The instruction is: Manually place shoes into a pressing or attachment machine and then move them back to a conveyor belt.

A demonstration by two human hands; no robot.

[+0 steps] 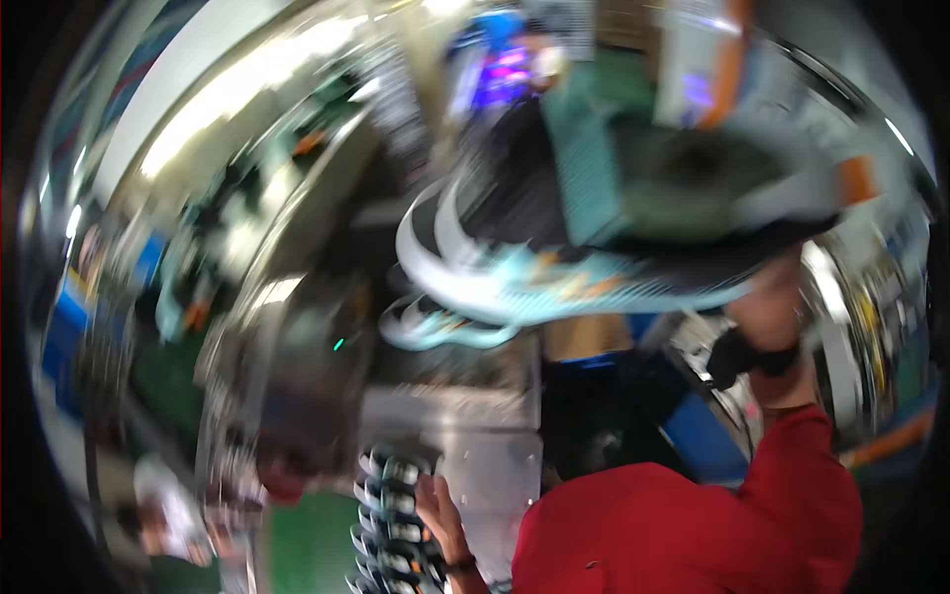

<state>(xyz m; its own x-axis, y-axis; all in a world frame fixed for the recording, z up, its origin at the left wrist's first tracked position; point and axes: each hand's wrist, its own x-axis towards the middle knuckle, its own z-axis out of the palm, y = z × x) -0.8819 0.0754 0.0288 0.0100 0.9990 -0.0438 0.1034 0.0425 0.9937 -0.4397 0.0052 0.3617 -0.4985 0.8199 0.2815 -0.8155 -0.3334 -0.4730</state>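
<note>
A large sneaker [633, 267], black and light blue with an orange heel tab, fills the upper right, close to the camera and smeared by motion. My right hand [772, 302] closes on its heel end from below; the fingers are partly hidden behind the shoe. A doubled white edge shows at the toe; whether a second shoe lies there I cannot tell. Low in the picture, my left hand [442, 510] is held with its fingers stretched out, beside a row of several dark sneakers [396, 530] with pale rims. Contact between them is unclear.
Below the big sneaker's toe shows another light blue shoe [450, 329] by a grey metal surface [490, 455]. A bulky, blurred machine [297, 376] stands left of centre. More shoes [237, 218] line the far left. A person [168, 515] is at the lower left.
</note>
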